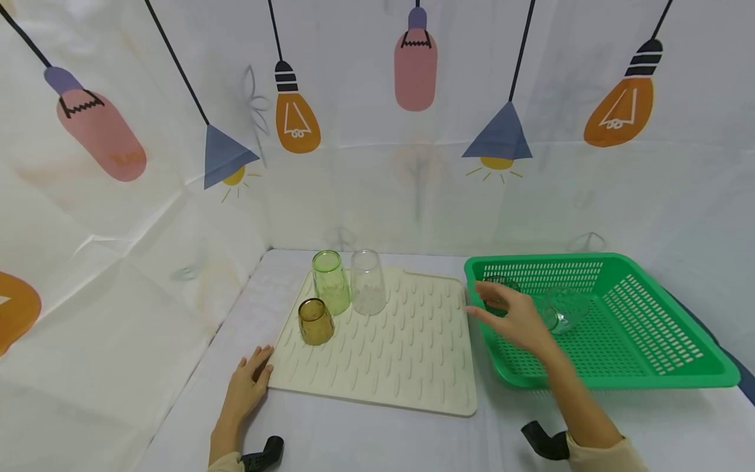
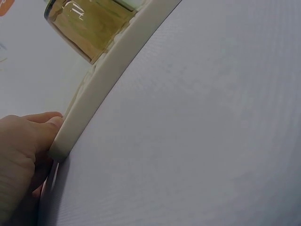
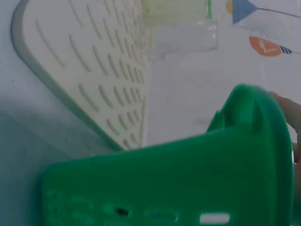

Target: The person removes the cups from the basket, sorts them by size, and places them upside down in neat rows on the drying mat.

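My left hand [image 1: 245, 388] rests at the front left corner of the cream drying mat [image 1: 407, 367], its thumb touching the mat's edge. On the mat stand a small amber glass [image 1: 316, 322], a tall light green glass [image 1: 331, 288] and a tall clear glass [image 1: 368, 285]. My right hand [image 1: 519, 321] is over the left rim of the green basket [image 1: 649, 380], fingers and thumb spread apart. Just behind its fingers is a dark glass [image 1: 510, 283], partly hidden. Another clear glass [image 1: 563, 308] lies in the basket, right of the hand.
A white cloth covers the table [image 1: 366, 439]. Behind and to the left hangs a white sheet [image 1: 377, 190] printed with lamps. The basket's raised rim stands close to the mat's right edge.
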{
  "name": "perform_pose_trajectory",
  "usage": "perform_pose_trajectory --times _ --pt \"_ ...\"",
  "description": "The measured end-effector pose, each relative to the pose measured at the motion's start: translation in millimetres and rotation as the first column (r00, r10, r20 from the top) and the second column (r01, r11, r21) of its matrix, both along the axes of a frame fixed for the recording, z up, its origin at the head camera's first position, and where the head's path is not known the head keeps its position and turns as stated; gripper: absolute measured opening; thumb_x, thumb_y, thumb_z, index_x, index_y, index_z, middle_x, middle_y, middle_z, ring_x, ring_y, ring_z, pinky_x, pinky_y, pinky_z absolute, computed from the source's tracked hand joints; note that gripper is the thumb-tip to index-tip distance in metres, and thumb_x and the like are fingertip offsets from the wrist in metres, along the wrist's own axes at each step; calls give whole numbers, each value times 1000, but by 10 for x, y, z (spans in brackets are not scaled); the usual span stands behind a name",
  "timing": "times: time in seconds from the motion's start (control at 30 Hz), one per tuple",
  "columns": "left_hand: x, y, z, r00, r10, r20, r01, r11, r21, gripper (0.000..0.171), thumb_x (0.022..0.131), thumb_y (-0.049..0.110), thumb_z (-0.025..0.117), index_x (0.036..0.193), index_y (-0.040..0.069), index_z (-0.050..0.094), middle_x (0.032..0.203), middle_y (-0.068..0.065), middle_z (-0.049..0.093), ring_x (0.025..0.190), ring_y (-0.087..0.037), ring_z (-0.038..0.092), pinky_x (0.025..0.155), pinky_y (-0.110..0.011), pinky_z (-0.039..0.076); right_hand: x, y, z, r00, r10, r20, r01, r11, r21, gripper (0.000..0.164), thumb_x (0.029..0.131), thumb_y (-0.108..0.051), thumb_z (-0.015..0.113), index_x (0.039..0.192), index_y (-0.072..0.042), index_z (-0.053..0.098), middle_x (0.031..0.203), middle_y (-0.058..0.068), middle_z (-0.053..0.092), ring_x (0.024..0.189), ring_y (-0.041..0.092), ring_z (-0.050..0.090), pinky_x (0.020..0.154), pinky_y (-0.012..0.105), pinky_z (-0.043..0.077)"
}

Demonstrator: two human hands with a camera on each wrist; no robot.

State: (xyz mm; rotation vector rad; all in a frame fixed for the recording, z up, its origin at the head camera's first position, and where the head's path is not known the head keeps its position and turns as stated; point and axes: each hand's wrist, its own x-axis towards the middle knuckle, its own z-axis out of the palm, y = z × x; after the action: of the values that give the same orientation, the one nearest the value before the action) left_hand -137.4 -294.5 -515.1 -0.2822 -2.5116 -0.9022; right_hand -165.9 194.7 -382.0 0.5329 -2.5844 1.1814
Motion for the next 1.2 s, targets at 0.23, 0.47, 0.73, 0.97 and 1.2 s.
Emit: perform_pose_trajectory --times 0.23,0.47,0.73,0.97,1.2 --pt "6 3 5 1000 -2 13 2 1000 3 34 80 -8 63 114 -12 60 114 -31 59 112 -51 50 94 -68 30 115 407 -123 988 -157 -17 157 986 50 53 84 -17 71 126 10 51 119 30 58 105 46 58 83 52 50" --pt "9 -5 -6 1000 3 -2 -3 1000 -4 34 80 -9 63 114 -12 60 113 -31 60 111 -51 50 92 -68 30 132 799 -265 956 -279 -97 291 945 151 56 80 -17 74 122 12 52 118 35 55 96 52 56 73 61 48" --pt "-1 -10 -21 1000 6 -25 -6 1000 -1 34 79 -10 63 112 -12 61 112 -31 60 110 -52 51 91 -69 31 22 1057 -338 945 -293 -146 320 919 229 69 73 -28 80 119 14 51 118 40 50 108 57 43 85 69 36" --pt "-1 16 -17 1000 7 -10 -7 1000 -1 33 80 -8 63 113 -12 61 112 -31 60 111 -51 51 93 -68 30 71 1221 -339 955 -295 -19 286 905 316 84 75 -38 77 128 17 42 124 44 40 112 61 36 86 73 32" --pt "5 27 1 1000 12 -18 -12 1000 0 33 78 -10 63 112 -12 61 111 -32 60 109 -52 51 92 -69 30 145 1268 -342 950 -303 74 262 904 338 84 81 -39 71 130 19 37 126 47 37 113 62 34 85 74 32"
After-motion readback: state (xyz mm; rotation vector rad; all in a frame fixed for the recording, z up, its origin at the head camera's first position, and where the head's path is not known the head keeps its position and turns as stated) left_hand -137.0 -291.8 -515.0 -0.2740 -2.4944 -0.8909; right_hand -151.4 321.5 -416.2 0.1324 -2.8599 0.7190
